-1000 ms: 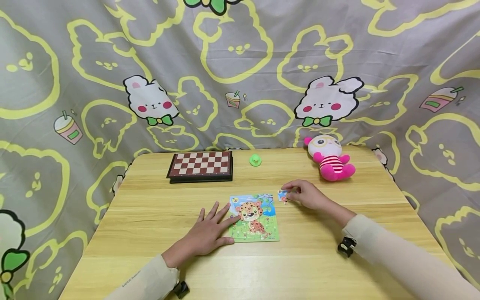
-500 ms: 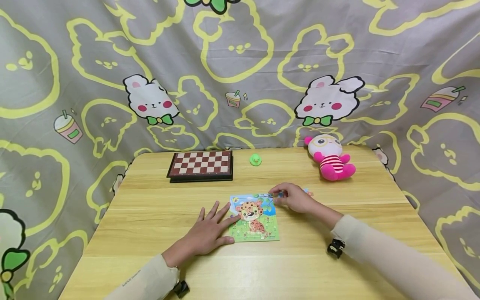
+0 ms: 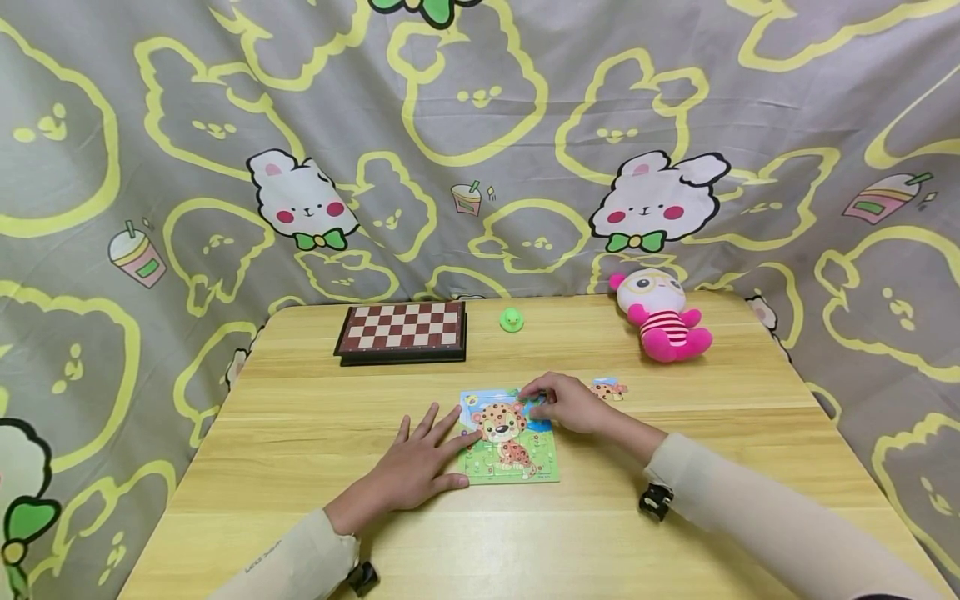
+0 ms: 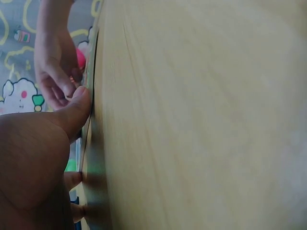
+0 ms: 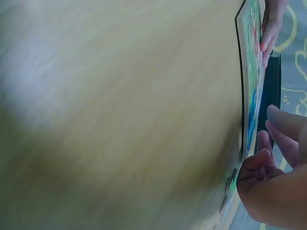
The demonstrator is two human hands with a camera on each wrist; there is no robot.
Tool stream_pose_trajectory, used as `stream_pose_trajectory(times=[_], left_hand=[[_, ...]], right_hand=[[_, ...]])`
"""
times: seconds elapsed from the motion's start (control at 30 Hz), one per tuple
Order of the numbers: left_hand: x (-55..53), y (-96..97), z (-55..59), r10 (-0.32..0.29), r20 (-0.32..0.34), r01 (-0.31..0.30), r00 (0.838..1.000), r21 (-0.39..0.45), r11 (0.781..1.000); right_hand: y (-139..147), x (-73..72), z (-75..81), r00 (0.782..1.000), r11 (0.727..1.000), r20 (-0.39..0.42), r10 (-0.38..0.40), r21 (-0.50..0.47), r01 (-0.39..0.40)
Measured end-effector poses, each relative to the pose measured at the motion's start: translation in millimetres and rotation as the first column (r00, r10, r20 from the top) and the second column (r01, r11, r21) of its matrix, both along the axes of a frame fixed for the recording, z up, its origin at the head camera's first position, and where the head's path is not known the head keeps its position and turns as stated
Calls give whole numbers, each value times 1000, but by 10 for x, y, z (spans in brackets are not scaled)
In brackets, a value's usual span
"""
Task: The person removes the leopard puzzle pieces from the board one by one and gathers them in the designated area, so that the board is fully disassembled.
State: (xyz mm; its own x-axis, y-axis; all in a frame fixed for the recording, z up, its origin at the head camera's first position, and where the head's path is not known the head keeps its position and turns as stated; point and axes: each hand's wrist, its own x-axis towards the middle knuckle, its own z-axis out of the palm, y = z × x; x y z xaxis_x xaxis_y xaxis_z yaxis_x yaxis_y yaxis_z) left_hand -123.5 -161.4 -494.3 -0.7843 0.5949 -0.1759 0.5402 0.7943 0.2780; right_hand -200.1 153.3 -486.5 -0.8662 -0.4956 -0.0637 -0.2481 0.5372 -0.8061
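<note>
against the puzzle [image 3: 514, 455], left hand [image 3: 417, 467] spread; over it, right hand [image 3: 573, 403], hold unclear.

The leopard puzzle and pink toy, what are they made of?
The square, colourful leopard puzzle looks like smooth printed card or thin wood: its edge is slim. The pink-and-white stuffed toy seems matte plush: plump, rounded limbs, no shine.

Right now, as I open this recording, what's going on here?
Someone is handling a spotted-cat puzzle on a wooden table. The left hand rests spread at the puzzle's left edge. The right hand is over the upper right corner, with no piece visible in its grasp. At least one loose piece lies right of the puzzle, beyond the right hand.
</note>
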Motion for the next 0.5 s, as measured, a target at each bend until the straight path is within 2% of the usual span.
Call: stream_pose_trajectory(times=[0.23, 0.5], left_hand=[[-2, -3, 0, -1, 4, 1, 1000, -7, 1000], [0, -2, -3, -5, -14, 5, 1000, -8, 1000]], right_hand=[[-77, 24, -5, 999, 999, -17, 33, 33, -33], [-141, 74, 4, 997, 995, -68, 36, 97, -29]])
